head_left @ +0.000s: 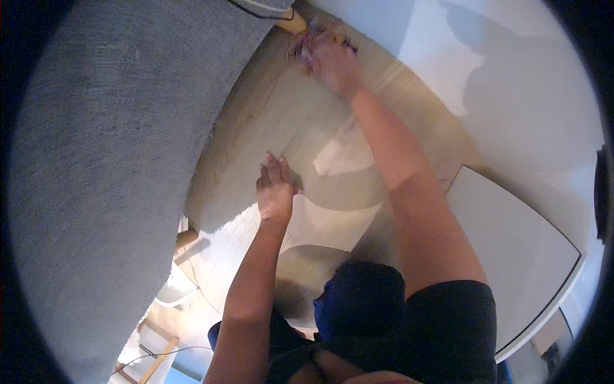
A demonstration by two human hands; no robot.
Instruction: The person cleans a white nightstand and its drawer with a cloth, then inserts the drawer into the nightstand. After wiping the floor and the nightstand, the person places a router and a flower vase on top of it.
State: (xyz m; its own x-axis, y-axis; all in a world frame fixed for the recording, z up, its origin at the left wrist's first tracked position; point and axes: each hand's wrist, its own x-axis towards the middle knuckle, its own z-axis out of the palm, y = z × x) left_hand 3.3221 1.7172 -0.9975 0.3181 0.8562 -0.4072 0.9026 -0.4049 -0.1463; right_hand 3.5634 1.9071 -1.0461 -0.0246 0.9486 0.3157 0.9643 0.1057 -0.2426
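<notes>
My left hand (276, 189) is set down on the wood-look floor (256, 128), its fingers stretched forward and slightly apart, with nothing in it. Farther out, my right hand (336, 61) is smeared by motion close to the floor. Its fingers are bunched over a crumpled purplish cloth (307, 51), of which only a blurred edge shows. Just beside that cloth stands a wooden furniture leg (293, 22) under the grey upholstered sofa (121, 141).
A white wall (511, 77) borders the floor on the right. A white-topped piece of furniture (511, 249) stands near my right arm. Another wooden leg (185, 239) and a white container (176, 288) are at lower left. A cable (262, 9) runs along the sofa's top edge.
</notes>
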